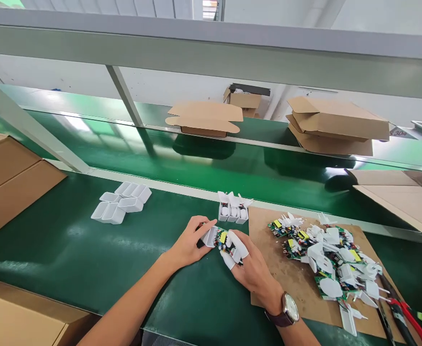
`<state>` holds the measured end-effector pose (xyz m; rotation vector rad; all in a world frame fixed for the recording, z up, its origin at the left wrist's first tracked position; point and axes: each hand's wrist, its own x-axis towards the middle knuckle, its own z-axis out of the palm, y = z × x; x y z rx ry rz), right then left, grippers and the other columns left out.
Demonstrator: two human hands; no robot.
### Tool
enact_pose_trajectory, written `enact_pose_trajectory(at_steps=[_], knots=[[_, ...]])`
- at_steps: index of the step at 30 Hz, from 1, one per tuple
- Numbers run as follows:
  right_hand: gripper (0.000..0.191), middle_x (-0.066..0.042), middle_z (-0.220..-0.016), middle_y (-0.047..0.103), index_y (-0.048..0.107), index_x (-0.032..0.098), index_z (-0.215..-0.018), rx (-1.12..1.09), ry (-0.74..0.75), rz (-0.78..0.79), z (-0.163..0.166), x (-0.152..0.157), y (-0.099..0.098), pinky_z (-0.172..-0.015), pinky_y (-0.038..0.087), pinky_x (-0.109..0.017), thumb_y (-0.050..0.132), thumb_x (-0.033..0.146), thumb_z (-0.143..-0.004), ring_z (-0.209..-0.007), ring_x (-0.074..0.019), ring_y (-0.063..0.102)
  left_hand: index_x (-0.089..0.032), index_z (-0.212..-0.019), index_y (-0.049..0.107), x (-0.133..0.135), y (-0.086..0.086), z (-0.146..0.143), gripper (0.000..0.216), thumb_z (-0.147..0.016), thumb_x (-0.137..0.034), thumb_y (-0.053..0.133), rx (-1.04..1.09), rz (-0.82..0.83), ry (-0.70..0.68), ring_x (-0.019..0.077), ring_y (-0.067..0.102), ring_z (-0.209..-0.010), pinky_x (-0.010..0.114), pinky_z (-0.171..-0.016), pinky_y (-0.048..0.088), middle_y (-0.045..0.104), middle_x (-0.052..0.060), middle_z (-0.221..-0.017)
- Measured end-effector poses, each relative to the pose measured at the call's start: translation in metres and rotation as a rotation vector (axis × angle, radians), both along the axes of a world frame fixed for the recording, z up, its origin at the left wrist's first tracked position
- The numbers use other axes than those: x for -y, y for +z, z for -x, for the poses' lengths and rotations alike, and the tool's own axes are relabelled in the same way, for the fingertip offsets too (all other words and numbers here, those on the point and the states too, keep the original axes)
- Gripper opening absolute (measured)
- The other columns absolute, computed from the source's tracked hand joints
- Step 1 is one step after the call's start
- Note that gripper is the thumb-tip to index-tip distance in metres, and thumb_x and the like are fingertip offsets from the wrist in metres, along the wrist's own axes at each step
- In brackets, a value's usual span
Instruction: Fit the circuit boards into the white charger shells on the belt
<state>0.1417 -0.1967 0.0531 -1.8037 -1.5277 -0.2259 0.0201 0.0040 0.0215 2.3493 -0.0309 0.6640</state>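
Left hand (189,244) pinches stiff-looking case (209,238); right hand (251,267), partly curled, grips board (223,238): probably light, fragile, best held by edges.

White covers (240,244) sheathe the thumb and at least one finger of the right hand (251,271). On that wrist sits a watch (290,307) with a round pale face, silvery rim and dark brown strap (277,319). Both forearms (142,292) are bare.

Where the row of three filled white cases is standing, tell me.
In the head view, the row of filled cases stands slightly right of centre, beyond the right hand, beside the upper left corner of the brown cardboard sheet.
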Motion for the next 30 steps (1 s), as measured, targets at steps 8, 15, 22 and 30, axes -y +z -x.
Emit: enact_pose_trajectory(at_steps=[8,15,22,30], knots=[[0.074,-0.019,-0.127,0.065,0.016,0.017,-0.163,-0.001,-0.072,0.059,0.0068,0.0020,-0.0027,-0.088,0.065,-0.047,0.054,0.019,-0.100,-0.111,-0.0320,0.070,-0.029,-0.155,0.037,0.0064,0.0023,-0.0032,0.071,-0.092,-0.018,0.067,0.014,-0.070,-0.005,0.0288,0.055,-0.119,0.048,-0.101,0.053,0.056,0.013,-0.126],[0.081,-0.019,-0.127,0.065,0.007,0.018,-0.164,-0.015,-0.098,0.148,0.0093,0.0022,0.0004,-0.086,0.065,-0.049,0.051,0.015,-0.097,-0.106,-0.0329,0.070,-0.025,-0.148,0.044,0.0089,0.0030,-0.0043,0.060,-0.093,-0.018,0.066,0.025,-0.103,-0.001,0.0284,0.055,-0.119,0.045,-0.101,0.053,0.057,0.013,-0.125],[0.082,-0.019,-0.130,0.063,0.005,0.019,-0.164,-0.041,-0.091,0.170,0.0097,0.0019,0.0027,-0.086,0.065,-0.050,0.050,0.014,-0.097,-0.109,-0.0334,0.069,-0.024,-0.146,0.045,0.0087,0.0021,-0.0046,0.057,-0.093,-0.018,0.065,0.017,-0.122,-0.008,0.0285,0.054,-0.118,0.047,-0.101,0.052,0.057,0.013,-0.125],[0.084,-0.020,-0.132,0.061,0.002,0.018,-0.164,-0.040,-0.090,0.181,0.0093,0.0022,-0.0046,-0.087,0.064,-0.051,0.050,0.013,-0.096,-0.112,-0.0339,0.067,-0.028,-0.148,0.044,0.0091,0.0031,-0.0050,0.061,-0.092,-0.020,0.068,-0.013,-0.123,0.013,0.0297,0.056,-0.119,0.049,-0.101,0.052,0.058,0.013,-0.126]])
